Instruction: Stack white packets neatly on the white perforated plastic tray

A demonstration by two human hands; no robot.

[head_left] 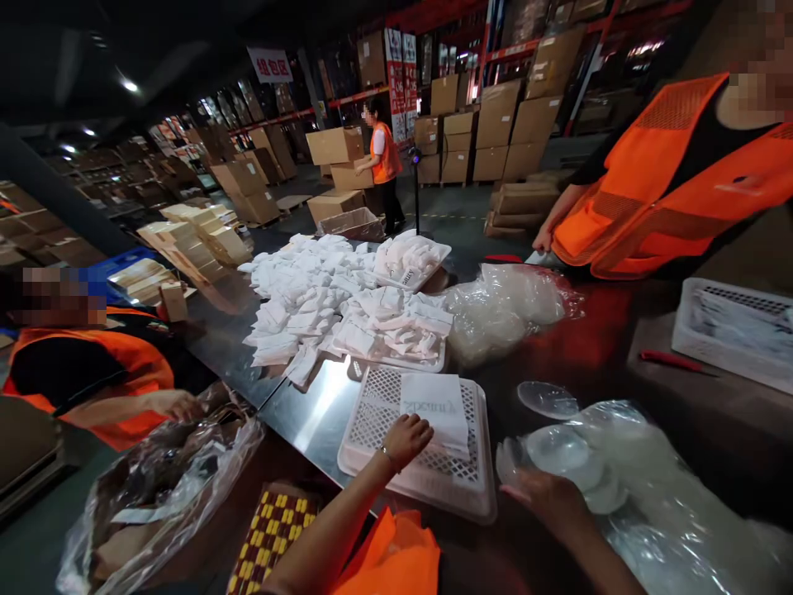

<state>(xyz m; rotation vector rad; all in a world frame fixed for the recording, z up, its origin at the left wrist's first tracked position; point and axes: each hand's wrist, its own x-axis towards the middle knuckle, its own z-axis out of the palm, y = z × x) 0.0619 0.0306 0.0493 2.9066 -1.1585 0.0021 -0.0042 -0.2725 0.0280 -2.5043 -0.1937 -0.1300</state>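
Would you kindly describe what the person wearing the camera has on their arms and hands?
Both forearms are bare, with no gloves on the left hand or right hand. A thin bracelet circles the left wrist. An orange vest shows beneath the arms.

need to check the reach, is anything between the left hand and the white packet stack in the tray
Nothing visible. The left hand already rests at the near edge of the white packet stack inside the white perforated tray; no object lies between them.

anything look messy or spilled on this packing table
Yes. The white packets lie in a loose heap spilling off the far tray onto the bare metal table. Near the right hand, clear round lids lie scattered out of their plastic bag.
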